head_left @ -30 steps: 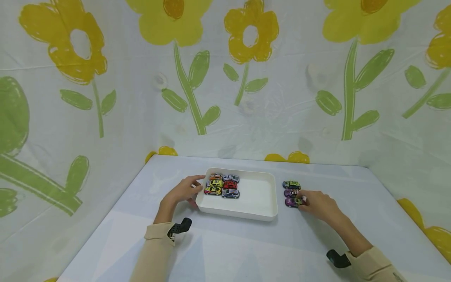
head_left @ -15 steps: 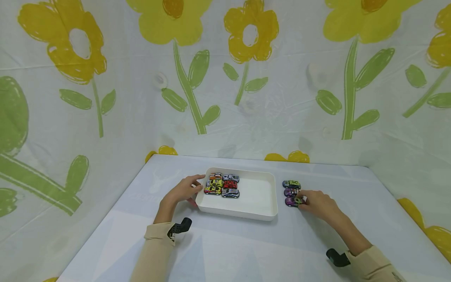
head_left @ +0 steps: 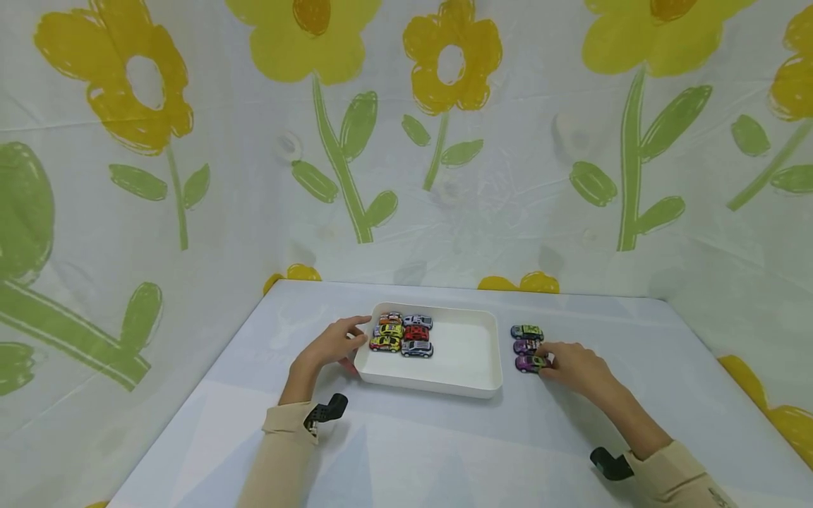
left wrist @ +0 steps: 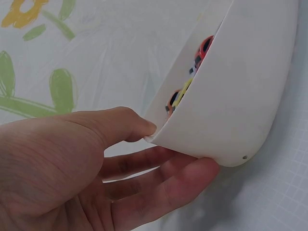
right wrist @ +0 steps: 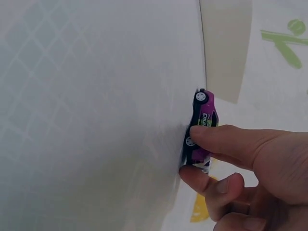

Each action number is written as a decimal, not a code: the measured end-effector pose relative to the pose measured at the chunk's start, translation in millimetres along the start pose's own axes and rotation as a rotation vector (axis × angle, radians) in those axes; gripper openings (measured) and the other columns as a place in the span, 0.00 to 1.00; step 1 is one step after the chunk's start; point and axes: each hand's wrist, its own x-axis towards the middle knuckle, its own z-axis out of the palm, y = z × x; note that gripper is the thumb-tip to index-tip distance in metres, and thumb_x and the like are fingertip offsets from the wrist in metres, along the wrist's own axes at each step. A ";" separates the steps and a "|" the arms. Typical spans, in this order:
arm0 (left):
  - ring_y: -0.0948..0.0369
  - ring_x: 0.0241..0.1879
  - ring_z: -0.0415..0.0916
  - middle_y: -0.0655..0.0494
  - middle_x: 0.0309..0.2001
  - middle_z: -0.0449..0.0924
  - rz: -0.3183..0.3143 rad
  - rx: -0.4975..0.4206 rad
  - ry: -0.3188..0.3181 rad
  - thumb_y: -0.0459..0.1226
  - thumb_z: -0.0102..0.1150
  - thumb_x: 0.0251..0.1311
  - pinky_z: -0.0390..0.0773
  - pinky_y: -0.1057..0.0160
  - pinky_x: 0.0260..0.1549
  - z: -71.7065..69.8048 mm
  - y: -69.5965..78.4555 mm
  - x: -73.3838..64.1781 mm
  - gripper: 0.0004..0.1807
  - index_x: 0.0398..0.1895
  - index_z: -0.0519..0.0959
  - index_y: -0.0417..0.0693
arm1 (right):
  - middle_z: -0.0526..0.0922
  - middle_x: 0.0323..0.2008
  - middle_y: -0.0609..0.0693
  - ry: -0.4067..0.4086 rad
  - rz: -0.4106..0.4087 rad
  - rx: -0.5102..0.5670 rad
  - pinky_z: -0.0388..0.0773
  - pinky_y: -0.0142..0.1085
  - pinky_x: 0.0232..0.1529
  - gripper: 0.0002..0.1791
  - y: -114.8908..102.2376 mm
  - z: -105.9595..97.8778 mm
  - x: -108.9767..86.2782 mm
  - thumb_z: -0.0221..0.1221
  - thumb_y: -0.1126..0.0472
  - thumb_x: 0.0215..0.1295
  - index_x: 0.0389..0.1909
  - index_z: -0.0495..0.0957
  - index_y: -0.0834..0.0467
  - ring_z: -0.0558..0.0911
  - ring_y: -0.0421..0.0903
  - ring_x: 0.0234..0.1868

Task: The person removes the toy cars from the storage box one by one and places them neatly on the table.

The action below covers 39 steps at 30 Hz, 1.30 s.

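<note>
My left hand [head_left: 332,344] holds the left end of a white tray [head_left: 466,349]. In the left wrist view the thumb [left wrist: 147,127] lies on the rim and the fingers [left wrist: 192,183] rest against the outer wall. Two columns of toy cars stand in the tray's left part, among them a red car [head_left: 416,332] and a yellow car [head_left: 389,330]. Right of the tray, my right hand [head_left: 579,368] pinches the nearest purple toy car [head_left: 528,363], its thumb on the car's side in the right wrist view [right wrist: 206,115]. The car appears to be on the table.
Behind the pinched car, another purple car [head_left: 524,346] and a green car [head_left: 526,331] are lined up on the pale table [head_left: 419,451]. A flowered cloth [head_left: 508,212] hangs around the table's back and sides.
</note>
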 end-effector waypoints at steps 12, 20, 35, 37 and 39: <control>0.56 0.43 0.79 0.40 0.56 0.77 -0.001 0.028 -0.001 0.38 0.52 0.70 0.84 0.62 0.26 1.1 -3.4 0.7 0.28 0.73 0.64 0.49 | 0.83 0.31 0.49 0.016 -0.017 0.011 0.73 0.35 0.26 0.18 1.6 2.3 -1.6 0.67 0.59 0.59 0.50 0.81 0.58 0.74 0.44 0.28; 0.56 0.44 0.79 0.41 0.55 0.78 -0.001 0.029 0.002 0.38 0.53 0.70 0.84 0.61 0.26 2.0 -5.5 2.3 0.28 0.73 0.64 0.51 | 0.83 0.31 0.50 0.026 0.000 0.024 0.74 0.35 0.26 0.19 3.3 1.2 -2.3 0.68 0.56 0.59 0.50 0.81 0.57 0.75 0.44 0.28; 0.56 0.42 0.78 0.41 0.56 0.78 -0.015 0.046 0.013 0.39 0.53 0.70 0.83 0.62 0.27 0.4 -1.3 1.2 0.28 0.73 0.65 0.52 | 0.83 0.28 0.49 0.061 -0.019 0.014 0.74 0.34 0.23 0.21 -10.5 -12.3 0.7 0.64 0.51 0.63 0.51 0.79 0.59 0.75 0.43 0.25; 0.56 0.42 0.78 0.41 0.56 0.78 -0.016 0.045 0.013 0.39 0.53 0.70 0.83 0.62 0.27 0.6 -2.0 1.3 0.28 0.73 0.65 0.52 | 0.82 0.28 0.48 0.064 -0.034 0.014 0.73 0.33 0.22 0.21 -16.2 -13.5 2.5 0.64 0.51 0.63 0.52 0.79 0.59 0.75 0.43 0.25; 0.57 0.42 0.78 0.42 0.56 0.77 -0.023 0.036 0.011 0.39 0.53 0.70 0.84 0.62 0.27 1.0 -2.1 1.6 0.28 0.73 0.65 0.53 | 0.82 0.27 0.48 0.070 -0.045 0.024 0.72 0.33 0.22 0.20 -21.9 -14.4 4.6 0.64 0.51 0.63 0.51 0.80 0.58 0.74 0.43 0.24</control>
